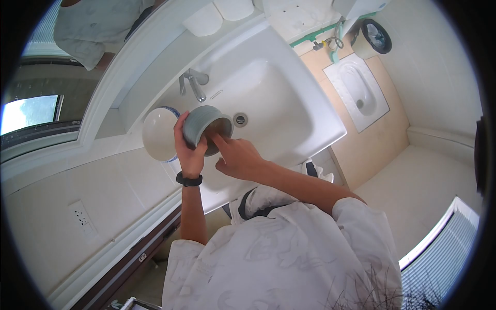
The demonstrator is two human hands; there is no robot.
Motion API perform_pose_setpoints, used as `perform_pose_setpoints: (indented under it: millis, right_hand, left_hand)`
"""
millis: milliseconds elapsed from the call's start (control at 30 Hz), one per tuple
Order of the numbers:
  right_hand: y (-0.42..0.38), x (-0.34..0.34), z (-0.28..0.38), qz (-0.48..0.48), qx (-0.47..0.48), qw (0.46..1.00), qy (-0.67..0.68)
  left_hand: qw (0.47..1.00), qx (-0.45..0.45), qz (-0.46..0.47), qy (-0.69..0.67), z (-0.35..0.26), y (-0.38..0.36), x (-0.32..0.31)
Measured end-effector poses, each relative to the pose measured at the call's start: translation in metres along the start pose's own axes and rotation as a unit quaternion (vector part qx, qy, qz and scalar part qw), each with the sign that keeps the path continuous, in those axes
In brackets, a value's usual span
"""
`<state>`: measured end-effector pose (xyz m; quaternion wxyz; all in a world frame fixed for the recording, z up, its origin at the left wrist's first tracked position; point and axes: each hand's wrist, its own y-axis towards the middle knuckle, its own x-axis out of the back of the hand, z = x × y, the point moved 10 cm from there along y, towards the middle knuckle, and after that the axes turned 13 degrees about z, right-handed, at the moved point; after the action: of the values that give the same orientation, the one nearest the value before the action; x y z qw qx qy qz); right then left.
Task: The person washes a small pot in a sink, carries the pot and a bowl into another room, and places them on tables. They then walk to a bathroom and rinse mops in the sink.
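Clasps rounded, grey-green bowl (199, 124) in left hand (189, 153); holds right hand (241, 158) inside (grip unclear), over smooth white sink (292, 106).

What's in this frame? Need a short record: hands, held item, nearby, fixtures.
left hand: left hand grips the gray-green ribbed bowl from outside; black wristband on that wrist
right hand: right hand has fingers inside the bowl's mouth; fingertips hidden
held item pose: tilted, mouth toward the right hand, above the sink
nearby: blue-rimmed white bowl, left of the left hand
fixtures: chrome faucet; drain in the sink
water: no stream visible from the faucet
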<state>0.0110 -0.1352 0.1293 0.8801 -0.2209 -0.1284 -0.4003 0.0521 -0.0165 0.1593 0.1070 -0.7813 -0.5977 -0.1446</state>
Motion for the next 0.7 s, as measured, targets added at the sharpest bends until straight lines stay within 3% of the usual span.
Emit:
perform_pose_setpoints:
  millis: [133, 200, 233, 300, 333, 400, 433, 500, 600, 633, 700]
  right_hand:
    - [0.002, 0.000, -0.010, -0.020, 0.005, 1.000, -0.006]
    - [-0.009, 0.018, 0.012, -0.227, 0.054, 0.942, -0.243]
    - [-0.007, 0.015, 0.015, -0.227, 0.055, 0.942, -0.242]
    - [0.007, -0.005, 0.002, -0.075, 0.031, 0.996, -0.045]
    - [0.007, 0.002, 0.005, -0.078, 0.029, 0.996, -0.043]
    - [0.013, -0.008, -0.004, 0.051, -0.023, 0.998, -0.008]
    - [0.014, -0.008, -0.009, 0.049, -0.024, 0.998, -0.007]
    - [0.007, 0.015, 0.000, -0.125, 0.011, 0.974, -0.190]
    - [0.008, -0.001, 0.005, -0.126, 0.012, 0.981, -0.144]
    - [0.006, 0.002, 0.007, -0.129, 0.010, 0.981, -0.143]
    - [0.014, -0.014, 0.002, 0.011, 0.024, 0.996, 0.085]
  left_hand:
    - [1.000, -0.002, -0.020, 0.002, -0.003, -0.003, -0.002]
    - [1.000, -0.005, -0.026, 0.010, -0.004, -0.003, -0.002]
    - [0.999, -0.007, -0.033, 0.019, -0.003, -0.003, -0.001]
    - [0.999, -0.010, -0.035, 0.029, 0.001, -0.002, 0.000]
    - [0.999, -0.014, -0.044, 0.019, 0.007, -0.003, 0.002]
    - [0.999, -0.017, -0.049, 0.009, 0.015, -0.005, 0.005]
    - [0.998, -0.023, -0.053, -0.015, 0.018, -0.004, 0.006]
    - [0.997, -0.028, -0.059, -0.038, 0.021, -0.005, 0.007]
    - [0.997, -0.040, -0.061, -0.033, 0.019, -0.003, 0.004]
    - [0.992, -0.021, -0.068, -0.106, 0.029, -0.003, 0.001]
    - [0.981, -0.004, -0.075, -0.178, 0.041, -0.003, -0.005]
